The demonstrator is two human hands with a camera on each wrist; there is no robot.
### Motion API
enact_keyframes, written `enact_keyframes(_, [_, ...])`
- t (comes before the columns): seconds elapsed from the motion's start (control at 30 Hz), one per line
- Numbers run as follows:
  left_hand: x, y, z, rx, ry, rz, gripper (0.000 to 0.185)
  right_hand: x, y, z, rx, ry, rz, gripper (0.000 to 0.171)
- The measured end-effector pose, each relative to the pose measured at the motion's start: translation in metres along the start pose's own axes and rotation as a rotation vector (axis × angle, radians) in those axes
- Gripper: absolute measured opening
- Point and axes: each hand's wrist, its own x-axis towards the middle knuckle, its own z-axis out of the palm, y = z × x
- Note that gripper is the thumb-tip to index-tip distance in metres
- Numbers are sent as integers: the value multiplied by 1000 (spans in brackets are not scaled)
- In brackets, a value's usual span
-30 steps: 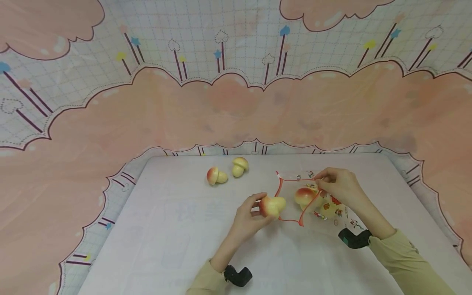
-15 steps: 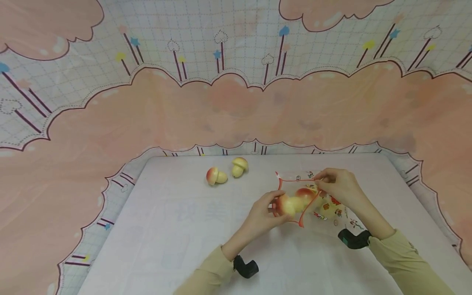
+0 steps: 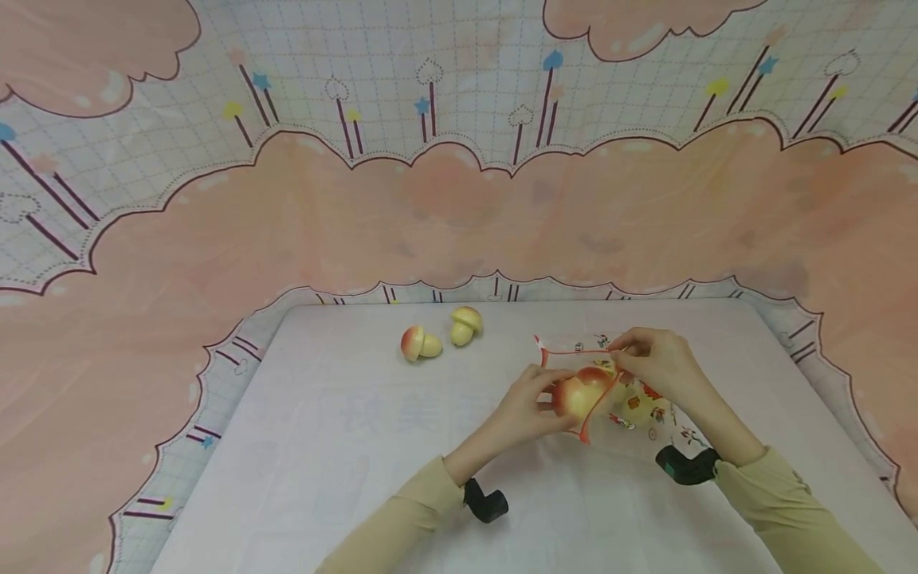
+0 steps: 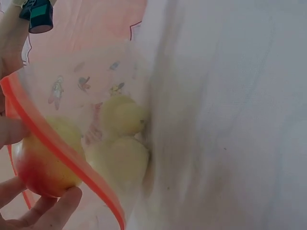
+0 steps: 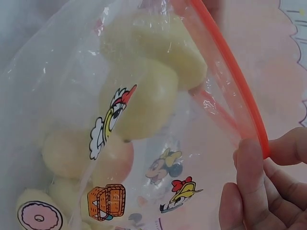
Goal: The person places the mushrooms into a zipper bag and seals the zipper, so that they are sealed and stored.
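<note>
Now my left grip (image 3: 527, 406) holds red-yellow toy mushroom (image 3: 577, 396) at mouth of clear cartoon-printed orange-rimmed plastic bag (image 3: 645, 402); right grip (image 3: 656, 359) pinches bag rim.

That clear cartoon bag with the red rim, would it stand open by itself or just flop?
Probably flop: the bag looks like thin, crinkly film, and the right hand pinches its red rim to keep the mouth open. It likely sags around the toy mushrooms inside, and seems light.
</note>
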Motion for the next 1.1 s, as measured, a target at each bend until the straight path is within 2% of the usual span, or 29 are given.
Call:
enact_keyframes(0.17, [6,-2,3,-12,-44,-4,59,0,-1,0,3,0,-3,24])
enact_keyframes(0.5, [14,-6,8,36,-100,10,53,-1,-1,0,-2,4,-13,23])
enact_keyframes(0.67, [14,-9,7,71,-97,3,47,-1,0,0,-7,8,-29,23])
enact_keyframes(0.9, [11,-9,4,42,-80,-29,42,-1,-1,0,-12,4,-31,24])
enact_keyframes(1.1, [7,-7,2,69,-61,-30,39,-1,-2,0,-3,2,-18,23])
